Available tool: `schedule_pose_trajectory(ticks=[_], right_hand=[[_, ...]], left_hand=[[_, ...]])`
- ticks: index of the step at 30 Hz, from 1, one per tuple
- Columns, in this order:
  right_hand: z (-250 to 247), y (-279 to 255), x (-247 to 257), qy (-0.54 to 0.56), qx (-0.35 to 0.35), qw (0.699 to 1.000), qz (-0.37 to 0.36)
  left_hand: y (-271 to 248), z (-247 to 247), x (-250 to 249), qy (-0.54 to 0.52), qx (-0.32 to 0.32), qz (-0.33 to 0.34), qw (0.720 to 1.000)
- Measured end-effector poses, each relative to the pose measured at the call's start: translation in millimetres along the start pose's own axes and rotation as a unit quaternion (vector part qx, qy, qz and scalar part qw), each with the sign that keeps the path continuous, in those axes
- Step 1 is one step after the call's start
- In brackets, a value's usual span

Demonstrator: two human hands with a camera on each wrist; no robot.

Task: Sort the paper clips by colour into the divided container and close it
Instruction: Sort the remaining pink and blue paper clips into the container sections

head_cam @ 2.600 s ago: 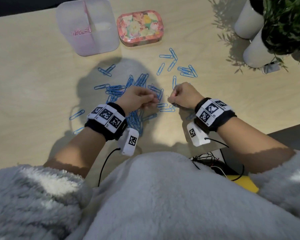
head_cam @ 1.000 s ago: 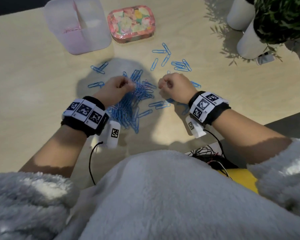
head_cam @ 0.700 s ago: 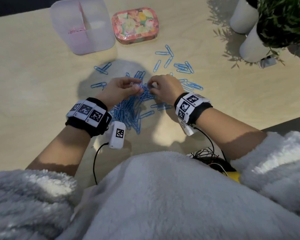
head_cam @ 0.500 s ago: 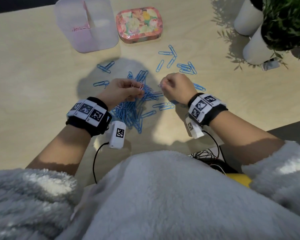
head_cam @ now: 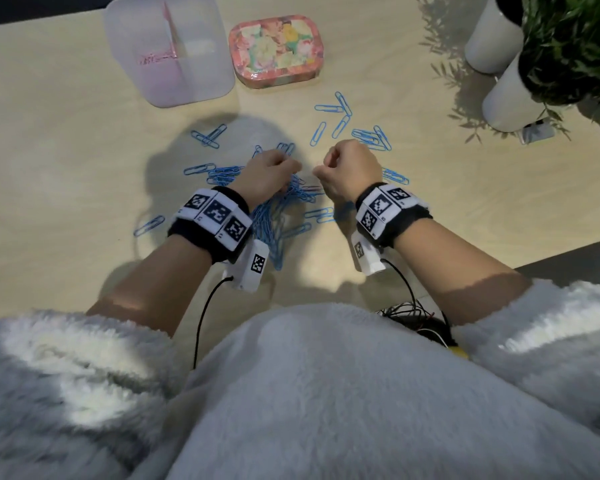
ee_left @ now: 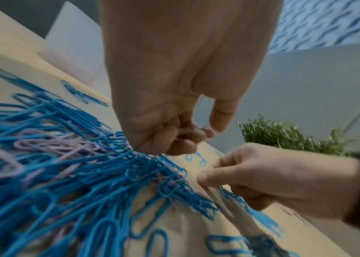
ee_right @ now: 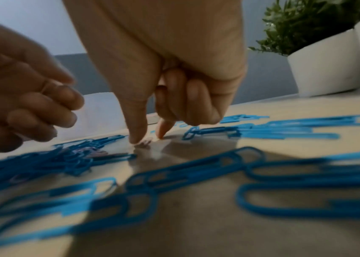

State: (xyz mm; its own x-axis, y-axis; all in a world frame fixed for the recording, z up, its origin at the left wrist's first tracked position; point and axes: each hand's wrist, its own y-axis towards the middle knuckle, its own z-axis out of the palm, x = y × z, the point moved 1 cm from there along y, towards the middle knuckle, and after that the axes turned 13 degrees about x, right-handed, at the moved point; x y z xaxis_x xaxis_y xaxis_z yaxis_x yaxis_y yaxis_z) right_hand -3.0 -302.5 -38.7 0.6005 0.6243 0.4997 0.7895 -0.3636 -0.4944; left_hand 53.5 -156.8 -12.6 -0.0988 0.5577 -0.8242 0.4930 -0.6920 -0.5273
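A heap of blue paper clips (head_cam: 274, 220) with a few pink ones (ee_left: 60, 146) mixed in lies on the table in front of me. My left hand (head_cam: 291, 166) hovers over the heap's far end, fingers curled round some pink clips (ee_left: 188, 130). My right hand (head_cam: 321, 173) is just right of it. Its thumb and forefinger tips (ee_right: 137, 137) pinch down at a small pink clip (ee_right: 146, 142) on the table, and its other fingers are curled. The divided clear container (head_cam: 201, 74) stands open at the far left, with pink clips (head_cam: 156, 58) in its left compartment.
A floral tin (head_cam: 278, 50) sits right of the container. Loose blue clips (head_cam: 368, 136) are scattered beyond and beside my hands. Two white plant pots (head_cam: 510, 95) stand at the far right. The table's near right edge (head_cam: 568, 251) is close to my right forearm.
My right hand reached over to the left hand, drew back, and now presses its fingertips to the table beside the heap. The left hand stays over the heap holding pink clips.
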Motion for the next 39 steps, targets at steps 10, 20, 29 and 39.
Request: schedule_pose_trajectory(ticks=[10, 20, 29, 39], right_hand=[[-1, -4, -17, 0.239, 0.091, 0.965, -0.053], [5, -16, -1, 0.006, 0.08, 0.986, -0.146], [14, -17, -13, -0.034, 0.104, 0.985, -0.135], [-34, -13, 7, 0.344, 0.154, 0.924, -0.066]], left_hand=[[-4, -15, 22, 0.35, -0.05, -0.016, 0.935], [12, -6, 6, 0.395, -0.054, 0.03, 0.917], [17, -7, 17, 0.368, -0.007, 0.043, 0.929], [-14, -110, -3, 0.173, -0.206, 0.088, 0.959]])
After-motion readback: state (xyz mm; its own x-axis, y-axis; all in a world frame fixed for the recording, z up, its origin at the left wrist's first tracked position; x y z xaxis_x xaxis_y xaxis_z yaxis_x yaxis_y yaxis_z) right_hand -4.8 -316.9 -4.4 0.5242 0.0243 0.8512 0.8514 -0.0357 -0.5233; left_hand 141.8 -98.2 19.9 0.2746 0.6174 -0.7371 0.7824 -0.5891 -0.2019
